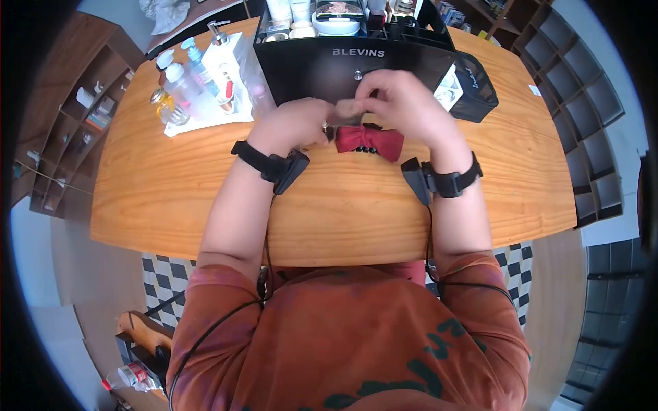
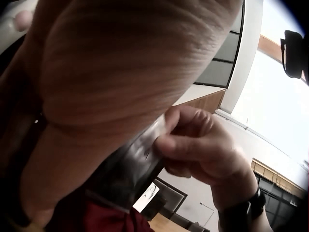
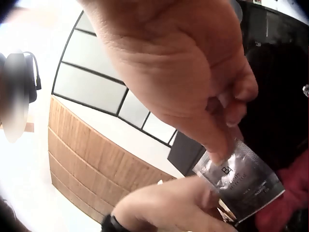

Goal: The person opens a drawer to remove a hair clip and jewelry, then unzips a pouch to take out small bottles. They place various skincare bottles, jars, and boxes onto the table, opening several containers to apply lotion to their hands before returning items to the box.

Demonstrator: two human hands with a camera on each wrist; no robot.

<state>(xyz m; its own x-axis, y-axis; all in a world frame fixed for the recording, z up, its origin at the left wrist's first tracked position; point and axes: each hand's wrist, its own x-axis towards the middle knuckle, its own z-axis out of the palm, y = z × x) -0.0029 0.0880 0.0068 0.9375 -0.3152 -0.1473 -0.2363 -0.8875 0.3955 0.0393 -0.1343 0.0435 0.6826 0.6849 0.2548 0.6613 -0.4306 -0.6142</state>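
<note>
A small silver-grey sachet with dark print (image 3: 246, 186) is between the two hands, above a dark red bow (image 1: 370, 142) on the wooden table. In the head view the right hand (image 1: 408, 106) reaches in from the right; its thumb and finger pinch the sachet's upper edge, as the right wrist view shows. The left hand (image 1: 293, 123), with a ring on one finger, is close against it. In the right wrist view the left hand (image 3: 166, 205) grips the sachet's side edge, its fingertips partly hidden behind it. Dark beads lie along the bow's near side.
Behind the hands stands a black box marked BLEVINS (image 1: 295, 75), filled with cosmetics. A white tray (image 1: 212, 123) of pump bottles and jars is at the left. A black mesh case (image 1: 476, 89) lies right of the box. Shelves line both sides of the room.
</note>
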